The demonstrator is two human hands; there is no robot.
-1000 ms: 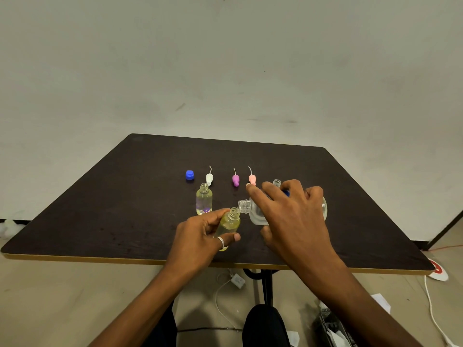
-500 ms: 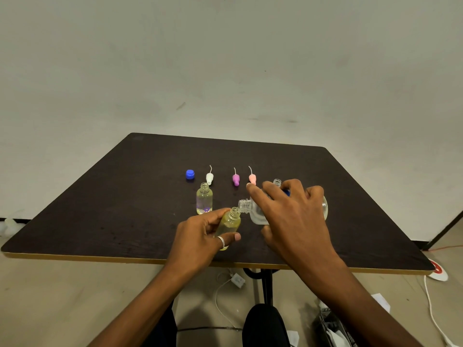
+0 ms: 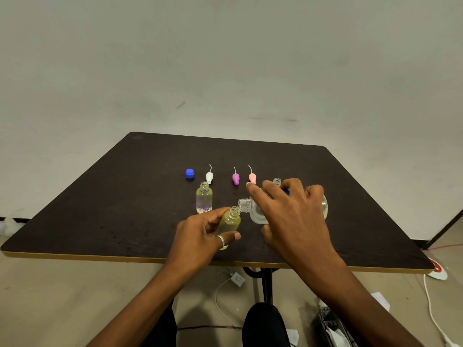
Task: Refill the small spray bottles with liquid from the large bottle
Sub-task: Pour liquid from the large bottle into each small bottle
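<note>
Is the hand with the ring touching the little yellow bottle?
Touching. The head view shows the left hand wrapped round the small clear bottle of yellow liquid.

A single head-worn view looks forward and down over the dark worktop (image 3: 125, 196), close above the hands (image 3: 295, 221) (forearms reach in from the bottom edge), with the wall filling the upper half.
</note>
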